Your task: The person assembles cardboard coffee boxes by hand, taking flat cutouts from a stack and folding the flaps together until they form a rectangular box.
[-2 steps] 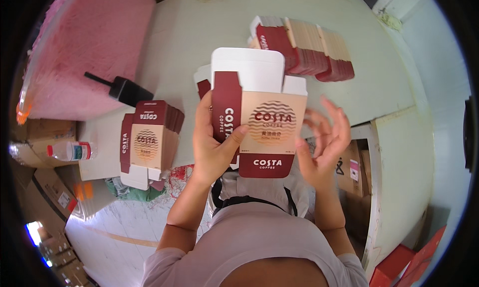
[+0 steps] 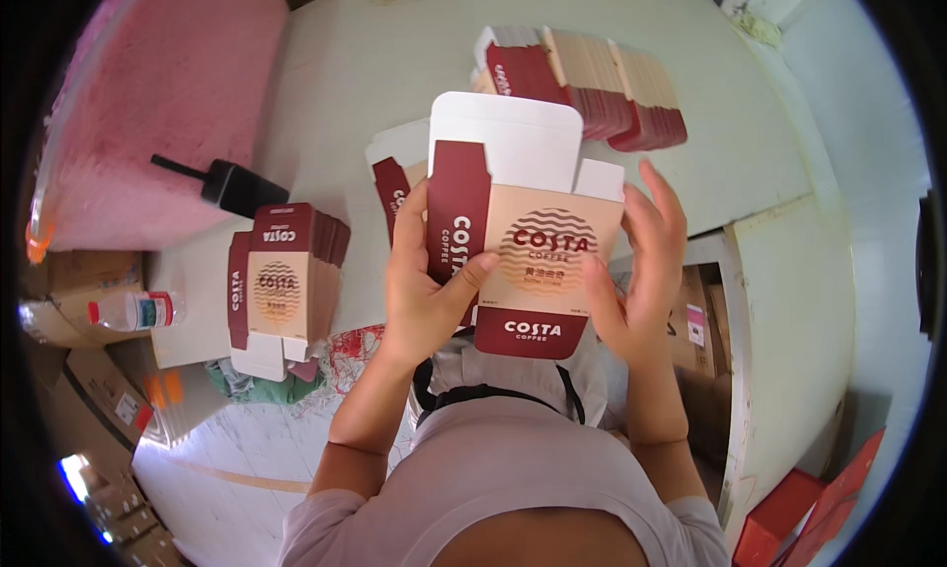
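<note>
A maroon-and-beige cardboard carton (image 2: 552, 207) with white end flaps stands out in front of me, its printed face toward me. My left hand (image 2: 419, 286) grips its left side, thumb across the front and fingers behind. At the right edge, my right hand (image 2: 646, 266) has its thumb on the printed face and its curled fingers along the side; the index finger sticks up. Partly hidden behind this piece, another carton (image 2: 390, 187) of the same kind shows at the left.
A row of flat cartons (image 2: 602, 84) lies at the back of the table (image 2: 365, 64). To the left are a carton stack (image 2: 281, 286), a black handled tool (image 2: 237, 184), a plastic bottle (image 2: 138, 311) and a pink-filled clear bag (image 2: 168, 113). Cardboard boxes (image 2: 695, 320) sit below the table at right.
My right hand has come in from beside the carton to its right edge, its fingers closing. The left hand keeps its grip; the carton has shifted slightly right.
</note>
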A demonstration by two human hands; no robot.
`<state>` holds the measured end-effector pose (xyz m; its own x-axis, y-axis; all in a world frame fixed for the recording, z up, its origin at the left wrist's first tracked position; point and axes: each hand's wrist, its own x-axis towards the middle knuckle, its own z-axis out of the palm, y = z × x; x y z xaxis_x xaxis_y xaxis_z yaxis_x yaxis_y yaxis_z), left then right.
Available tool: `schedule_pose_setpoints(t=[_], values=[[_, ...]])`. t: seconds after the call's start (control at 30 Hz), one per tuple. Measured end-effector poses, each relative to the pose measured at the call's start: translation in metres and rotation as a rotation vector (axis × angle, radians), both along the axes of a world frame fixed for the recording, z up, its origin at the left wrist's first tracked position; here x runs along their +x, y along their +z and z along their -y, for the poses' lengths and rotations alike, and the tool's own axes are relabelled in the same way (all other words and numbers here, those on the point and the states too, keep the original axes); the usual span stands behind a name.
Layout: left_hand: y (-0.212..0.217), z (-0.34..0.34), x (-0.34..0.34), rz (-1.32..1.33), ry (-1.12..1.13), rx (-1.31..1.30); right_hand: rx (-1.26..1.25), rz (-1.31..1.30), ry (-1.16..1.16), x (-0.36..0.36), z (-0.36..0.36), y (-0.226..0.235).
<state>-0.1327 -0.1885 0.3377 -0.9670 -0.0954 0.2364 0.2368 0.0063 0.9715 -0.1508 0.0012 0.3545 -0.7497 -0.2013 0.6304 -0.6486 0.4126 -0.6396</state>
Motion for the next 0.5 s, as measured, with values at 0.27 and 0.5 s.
schedule_pose_setpoints(t=[0.27,0.5], values=[[0.008,-0.011,-0.013,0.033,-0.134,0.071,-0.051,0.044,0.024,-0.023,-0.011,-0.006],[0.014,-0.019,-0.009,0.159,-0.210,0.097,-0.372,0.240,0.038,-0.020,-0.001,-0.033]])
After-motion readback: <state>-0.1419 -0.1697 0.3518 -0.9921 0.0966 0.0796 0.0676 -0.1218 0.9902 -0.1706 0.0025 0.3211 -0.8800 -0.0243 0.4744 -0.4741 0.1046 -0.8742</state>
